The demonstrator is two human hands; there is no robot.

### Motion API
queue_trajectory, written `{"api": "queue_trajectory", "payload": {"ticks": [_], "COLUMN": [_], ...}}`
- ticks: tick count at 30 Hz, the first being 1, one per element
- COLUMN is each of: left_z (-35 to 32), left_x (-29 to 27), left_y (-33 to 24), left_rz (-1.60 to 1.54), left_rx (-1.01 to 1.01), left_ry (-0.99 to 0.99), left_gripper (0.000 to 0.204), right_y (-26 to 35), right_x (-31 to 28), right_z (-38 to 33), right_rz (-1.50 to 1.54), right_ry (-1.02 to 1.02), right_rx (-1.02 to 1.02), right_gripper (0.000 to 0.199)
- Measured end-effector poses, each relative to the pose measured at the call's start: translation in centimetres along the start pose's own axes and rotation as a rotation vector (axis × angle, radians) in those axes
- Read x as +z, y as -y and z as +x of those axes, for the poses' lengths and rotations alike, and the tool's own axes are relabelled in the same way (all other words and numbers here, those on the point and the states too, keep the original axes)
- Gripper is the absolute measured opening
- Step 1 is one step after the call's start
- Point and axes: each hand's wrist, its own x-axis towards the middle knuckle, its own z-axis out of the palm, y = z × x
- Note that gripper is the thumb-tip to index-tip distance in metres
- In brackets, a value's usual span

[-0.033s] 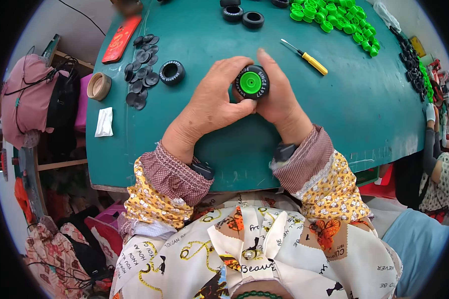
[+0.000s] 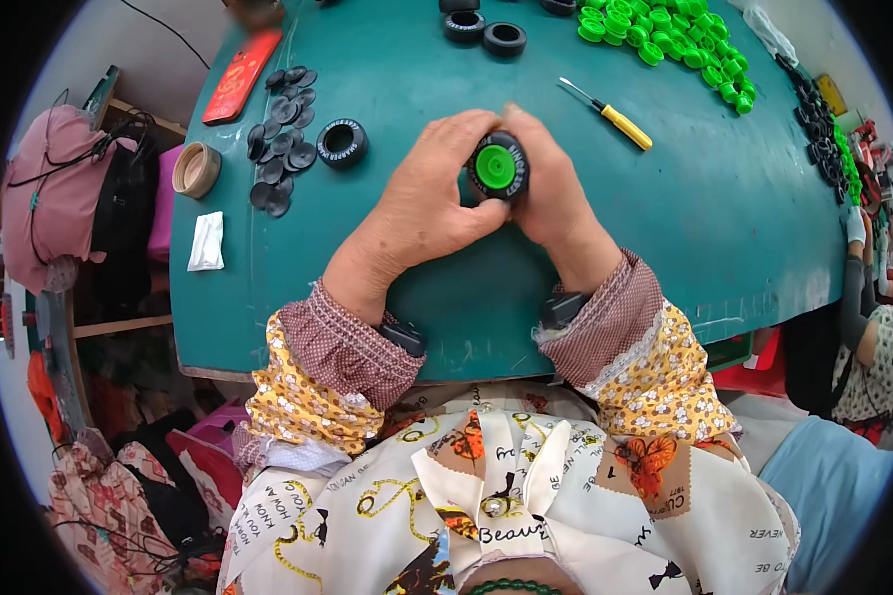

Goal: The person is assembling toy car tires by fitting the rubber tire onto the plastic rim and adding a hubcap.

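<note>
Between both hands is a toy wheel (image 2: pixel 496 169), a black tyre with a bright green hub facing up. My left hand (image 2: pixel 437 183) wraps its left side, with the thumb at the wheel's lower edge. On the other side my right hand (image 2: pixel 551 183) closes round it, fingers partly hidden behind the tyre. The wheel is held over the green table (image 2: pixel 645 238). A loose black tyre (image 2: pixel 341 144) lies to the left of my left hand. To the right of my right hand rests a screwdriver (image 2: pixel 620 126) with a yellow handle.
Black discs (image 2: pixel 283 149) lie in a loose heap at left, near a red packet (image 2: pixel 241 77), a tape roll (image 2: pixel 197 170) and a white sachet (image 2: pixel 206 242). Green hubs (image 2: pixel 665 30) pile up at the far right. More tyres (image 2: pixel 504 39) sit at the back. Another person's arm (image 2: pixel 856 278) shows at the right edge.
The wheel has turned and tilted slightly between my hands. My right hand has shifted a little to the left; my left hand looks almost unmoved.
</note>
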Motion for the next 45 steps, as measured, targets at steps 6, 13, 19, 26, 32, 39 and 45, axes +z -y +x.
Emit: {"api": "queue_trajectory", "payload": {"ticks": [6,13,19,26,32,39,45], "left_z": [0.2,0.1,0.3,0.4,0.0,0.0,-0.2], "left_x": [0.7,1.3,0.3,-0.8,-0.4,-0.2,-0.4], "left_y": [-1.1,-0.7,-0.1,2.5,3.6,2.7,1.9], "left_rz": [0.15,0.137,-0.002,-1.368,-1.626,-1.436,-1.066], "left_rx": [0.094,0.111,-0.028,-0.554,-0.549,-0.562,-0.641], "left_ry": [-0.141,-0.134,-0.144,-0.161,-0.067,-0.067,-0.158], "left_gripper": [0.055,0.055,0.041,0.035,0.038,0.029,0.029], "right_y": [0.2,0.0,0.6,0.8,0.3,0.5,-0.1], "right_x": [-0.6,-0.7,-1.8,-0.7,-0.5,-0.8,-0.2], "right_z": [0.2,0.4,0.8,-0.3,0.1,0.1,-0.1], "right_rz": [-0.26,-0.256,-0.145,-1.137,-1.19,-1.212,-1.068], "right_ry": [-0.031,-0.115,0.27,0.027,-0.013,0.034,0.099], "right_rx": [-0.151,-0.118,0.108,-0.703,-0.804,-0.73,-0.536], "right_gripper": [0.034,0.033,0.034,0.066,0.056,0.055,0.057]}}
